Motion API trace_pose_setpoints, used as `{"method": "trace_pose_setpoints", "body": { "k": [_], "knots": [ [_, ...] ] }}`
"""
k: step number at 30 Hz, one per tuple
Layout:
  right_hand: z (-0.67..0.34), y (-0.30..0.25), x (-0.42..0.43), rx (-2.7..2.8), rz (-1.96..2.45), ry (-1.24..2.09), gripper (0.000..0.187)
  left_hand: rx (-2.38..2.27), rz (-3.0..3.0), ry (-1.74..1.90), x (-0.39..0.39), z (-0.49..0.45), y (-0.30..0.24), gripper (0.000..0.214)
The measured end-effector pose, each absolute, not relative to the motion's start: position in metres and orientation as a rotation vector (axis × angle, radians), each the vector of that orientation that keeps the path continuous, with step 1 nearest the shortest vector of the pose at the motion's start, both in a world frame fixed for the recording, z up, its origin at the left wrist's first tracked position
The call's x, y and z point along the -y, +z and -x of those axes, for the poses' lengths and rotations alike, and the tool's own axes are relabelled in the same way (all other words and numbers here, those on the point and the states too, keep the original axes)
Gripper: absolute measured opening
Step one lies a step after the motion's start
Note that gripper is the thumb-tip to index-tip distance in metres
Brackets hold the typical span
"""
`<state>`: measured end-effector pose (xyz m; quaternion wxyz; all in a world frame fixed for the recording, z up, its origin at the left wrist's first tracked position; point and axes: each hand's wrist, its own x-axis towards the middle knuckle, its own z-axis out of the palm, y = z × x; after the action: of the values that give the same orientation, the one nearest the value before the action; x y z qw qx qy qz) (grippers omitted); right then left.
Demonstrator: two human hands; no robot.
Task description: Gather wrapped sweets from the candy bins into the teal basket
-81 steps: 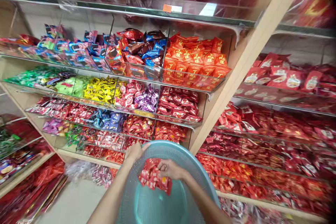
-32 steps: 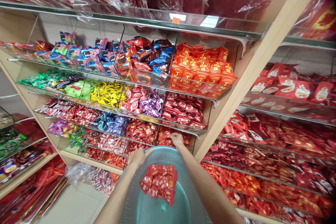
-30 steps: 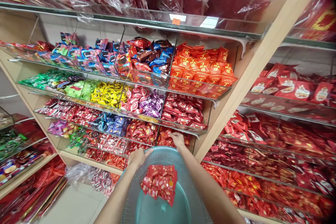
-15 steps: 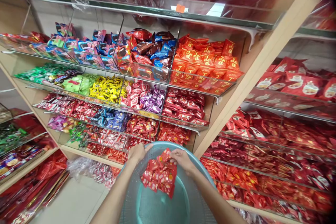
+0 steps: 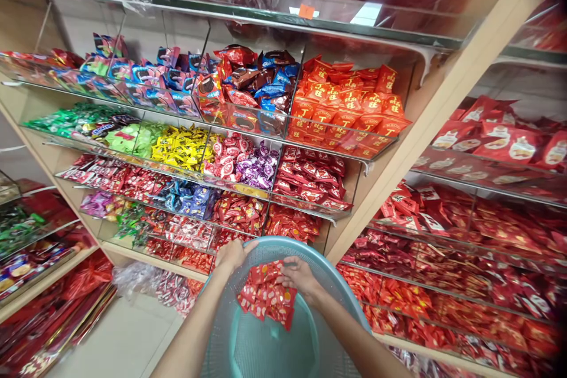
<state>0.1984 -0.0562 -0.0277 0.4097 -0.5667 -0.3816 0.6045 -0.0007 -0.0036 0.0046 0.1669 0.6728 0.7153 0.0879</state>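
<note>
A blue-green plastic mesh basket [image 5: 305,243] is in front of me, low in the view. My left hand [image 5: 231,255] is closed over its far left rim. Inside, against the far wall of the basket, lies a small heap of red candy packets [image 5: 263,292] with pale and gold spots. My right hand [image 5: 299,276] reaches in over the right side of this heap. Its fingers are loosely apart and point left, at or just above the packets. I see no packet gripped between them.
Beyond the basket stands a shelf unit with clear dividers, full of wrapped sweets: orange-red bags [image 5: 348,109], yellow packets [image 5: 179,147], purple candies [image 5: 259,165]. A wooden post [image 5: 425,124] separates it from more red packets on the right. A clear plastic bag [image 5: 137,277] lies on the tiled floor.
My right hand has moved slightly down and left, and its fingers have loosened from the red packet they were pinching. That packet now lies on the heap. My left hand stays on the rim.
</note>
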Motion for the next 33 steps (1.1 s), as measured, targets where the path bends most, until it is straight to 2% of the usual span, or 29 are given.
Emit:
{"method": "trace_pose_setpoints", "body": {
  "k": [4, 7, 12, 15, 20, 24, 33],
  "knots": [
    [-0.189, -0.037, 0.051, 0.972, 1.406, 1.538, 0.038, -2.036, -1.909, 0.261, 0.004, 0.000, 0.005, 0.069],
    [-0.189, -0.043, 0.049, 1.051, 1.461, 1.426, 0.040, -2.040, -1.900, 0.271, 0.005, 0.000, 0.006, 0.072],
    [-0.205, -0.031, 0.028, 1.352, 1.577, 1.080, 0.032, -2.047, -1.886, 0.274, 0.004, 0.001, 0.006, 0.074],
    [-0.213, -0.009, 0.005, 1.489, 1.652, 0.755, 0.026, -2.042, -1.894, 0.268, 0.004, 0.001, 0.005, 0.071],
    [-0.214, 0.015, -0.031, 1.535, 1.958, 0.408, 0.027, -2.048, -1.898, 0.255, 0.005, 0.001, 0.005, 0.074],
    [-0.214, 0.011, -0.047, 1.545, 2.167, 0.355, 0.036, -2.054, -1.876, 0.265, 0.004, 0.001, 0.006, 0.076],
    [-0.183, 0.007, -0.060, 1.597, 2.244, 0.414, 0.061, -2.046, -1.915, 0.273, 0.000, 0.003, 0.001, 0.078]
  ]
}}
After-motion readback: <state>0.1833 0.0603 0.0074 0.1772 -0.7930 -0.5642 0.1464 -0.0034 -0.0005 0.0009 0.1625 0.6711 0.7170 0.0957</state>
